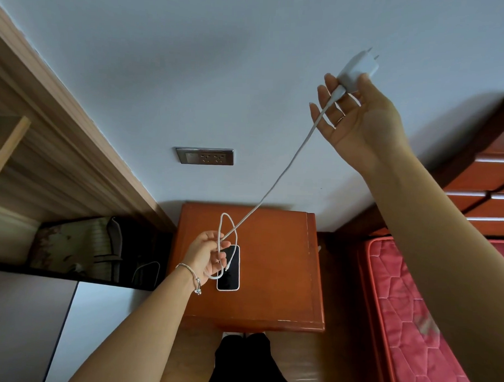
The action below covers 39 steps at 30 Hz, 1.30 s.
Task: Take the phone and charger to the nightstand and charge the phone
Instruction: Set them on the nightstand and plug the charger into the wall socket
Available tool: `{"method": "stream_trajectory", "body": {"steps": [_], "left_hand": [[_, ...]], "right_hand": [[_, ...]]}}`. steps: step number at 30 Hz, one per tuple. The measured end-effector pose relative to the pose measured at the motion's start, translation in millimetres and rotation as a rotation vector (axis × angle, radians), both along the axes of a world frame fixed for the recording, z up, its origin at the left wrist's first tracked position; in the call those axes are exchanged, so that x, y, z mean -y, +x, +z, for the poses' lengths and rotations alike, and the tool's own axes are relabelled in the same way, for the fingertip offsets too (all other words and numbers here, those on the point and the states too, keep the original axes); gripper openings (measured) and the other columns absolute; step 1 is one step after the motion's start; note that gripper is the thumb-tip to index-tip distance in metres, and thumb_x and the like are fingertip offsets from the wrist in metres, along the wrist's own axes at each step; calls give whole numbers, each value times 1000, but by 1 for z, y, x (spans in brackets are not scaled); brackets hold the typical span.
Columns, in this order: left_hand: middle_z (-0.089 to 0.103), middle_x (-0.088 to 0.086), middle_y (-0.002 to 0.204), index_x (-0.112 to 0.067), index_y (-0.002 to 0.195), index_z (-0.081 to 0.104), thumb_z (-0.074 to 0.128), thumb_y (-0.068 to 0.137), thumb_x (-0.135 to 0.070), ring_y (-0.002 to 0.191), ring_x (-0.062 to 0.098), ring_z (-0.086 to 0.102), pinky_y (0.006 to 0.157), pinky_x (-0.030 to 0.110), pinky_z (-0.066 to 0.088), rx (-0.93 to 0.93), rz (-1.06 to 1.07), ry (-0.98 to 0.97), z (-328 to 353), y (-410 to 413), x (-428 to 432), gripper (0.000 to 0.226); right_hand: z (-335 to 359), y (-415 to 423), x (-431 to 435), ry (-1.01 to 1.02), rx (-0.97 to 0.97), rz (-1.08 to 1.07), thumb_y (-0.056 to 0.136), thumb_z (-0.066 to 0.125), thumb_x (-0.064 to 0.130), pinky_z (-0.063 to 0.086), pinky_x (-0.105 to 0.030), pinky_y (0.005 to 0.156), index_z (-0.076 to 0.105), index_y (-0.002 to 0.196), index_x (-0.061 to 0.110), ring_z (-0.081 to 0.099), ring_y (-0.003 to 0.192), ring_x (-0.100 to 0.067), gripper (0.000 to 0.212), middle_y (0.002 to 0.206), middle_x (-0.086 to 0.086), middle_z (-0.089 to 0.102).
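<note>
Now my right fingers (327, 87) pinch the white charger (356, 70) up high, my left fingers (212, 238) curl round loops of its cable (276, 189) down low, and the phone (231, 271) lies flat on the worktop (274, 263) just under my left fingers.

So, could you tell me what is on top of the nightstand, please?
A phone lies on the nightstand, screen up; the left hand, holding looped cable, covers part of its edge.
</note>
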State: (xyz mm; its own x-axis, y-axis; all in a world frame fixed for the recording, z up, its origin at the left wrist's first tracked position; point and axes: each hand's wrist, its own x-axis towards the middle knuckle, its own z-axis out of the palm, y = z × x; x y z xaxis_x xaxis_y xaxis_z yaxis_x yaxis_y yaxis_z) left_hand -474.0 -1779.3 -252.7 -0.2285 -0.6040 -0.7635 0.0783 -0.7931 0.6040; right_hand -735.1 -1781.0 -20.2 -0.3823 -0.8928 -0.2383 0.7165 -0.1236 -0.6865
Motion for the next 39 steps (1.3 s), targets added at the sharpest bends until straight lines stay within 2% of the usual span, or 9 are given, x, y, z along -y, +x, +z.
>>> {"method": "stream_trajectory", "body": {"steps": [5, 9, 12, 14, 18, 22, 26, 30, 39], "left_hand": [[61, 7, 71, -6, 79, 61, 54, 90, -18, 40, 10, 46, 39, 19, 41, -40, 46, 65, -3, 5, 3, 17], [59, 12, 81, -4, 80, 60, 56, 89, -5, 71, 20, 56, 56, 36, 53, 169, 47, 101, -12, 4, 0, 10], [60, 10, 76, -2, 82, 62, 57, 88, -5, 72, 22, 58, 58, 36, 50, 377, -10, 51, -26, 7, -2, 9], [63, 9, 73, 1, 85, 65, 58, 87, -5, 77, 26, 61, 69, 36, 52, 530, -63, -31, -37, 13, -6, 9], [71, 20, 92, 4, 87, 69, 58, 87, -9, 84, 34, 64, 77, 39, 50, 793, -193, -112, -54, 30, -8, 16], [69, 23, 97, 2, 95, 68, 58, 88, -16, 87, 41, 66, 82, 48, 54, 902, -177, -87, -65, 49, -8, 22], [68, 19, 84, 3, 90, 67, 59, 87, -17, 77, 35, 66, 78, 48, 56, 806, -104, -66, -60, 49, -14, 22], [63, 9, 73, -4, 73, 61, 62, 86, -13, 65, 19, 59, 57, 33, 52, 568, 4, 40, -46, 29, -14, 16], [66, 7, 78, -6, 83, 63, 62, 87, -14, 68, 17, 61, 53, 29, 49, 420, 23, 41, -23, 15, 8, 9]], "right_hand": [[3, 1, -2, -2, -6, -4, 98, 46, 26, 57, -38, 76, 57, 97, 6, 72, 82, -22, 23, 90, -8, 74], [10, -1, -3, -3, -17, -7, 98, 46, 25, 57, -37, 76, 57, 97, 6, 71, 83, -22, 22, 90, -8, 74], [15, -3, -4, -11, -36, -6, 98, 46, 26, 56, -36, 75, 57, 98, 7, 71, 83, -21, 22, 90, -8, 74], [18, -5, -5, -17, -41, -5, 98, 46, 26, 56, -34, 74, 57, 100, 6, 71, 83, -21, 23, 91, -8, 74], [21, -9, -8, -13, -51, -4, 98, 45, 27, 54, -32, 72, 56, 103, 5, 69, 82, -20, 25, 93, -8, 72], [33, -21, -9, -60, -53, -52, 99, 41, 29, 50, -26, 65, 55, 105, 5, 64, 74, -15, 28, 92, -4, 69], [36, -31, -12, -90, -31, -68, 98, 44, 29, 51, -28, 65, 49, 113, 6, 65, 75, -17, 28, 94, -6, 69], [21, -17, -8, -7, -43, -19, 98, 45, 28, 52, -28, 66, 60, 93, 5, 65, 71, -16, 28, 88, -5, 70], [5, -5, 0, 43, -50, 64, 94, 52, 28, 54, -29, 68, 60, 93, 7, 65, 73, -16, 23, 87, -5, 72]]}}
